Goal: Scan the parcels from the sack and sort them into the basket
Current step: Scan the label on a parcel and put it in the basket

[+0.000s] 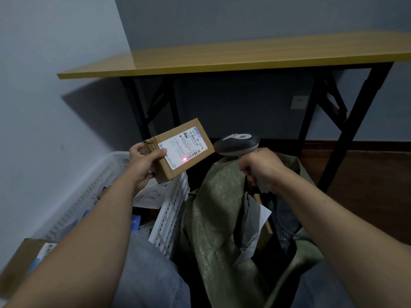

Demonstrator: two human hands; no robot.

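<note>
My left hand [142, 163] grips a small brown cardboard parcel [178, 138] by its left end, above the white basket [169, 216]. The parcel's white label faces up, and a red dot of light sits on it beside the barcode. My right hand [260, 167] holds a grey barcode scanner [236, 144] by the handle, its head pointing left at the label. Below, the green sack [213, 218] lies open with a white mailer bag [253, 227] and a brown parcel edge showing inside. Several parcels lie in the basket, partly hidden by my left arm.
A yellow-topped folding table [222, 56] with black legs stands against the wall ahead. A brown box with a label [24, 261] lies at the lower left beside the basket. The wall is close on the left; dark wooden floor shows at the right.
</note>
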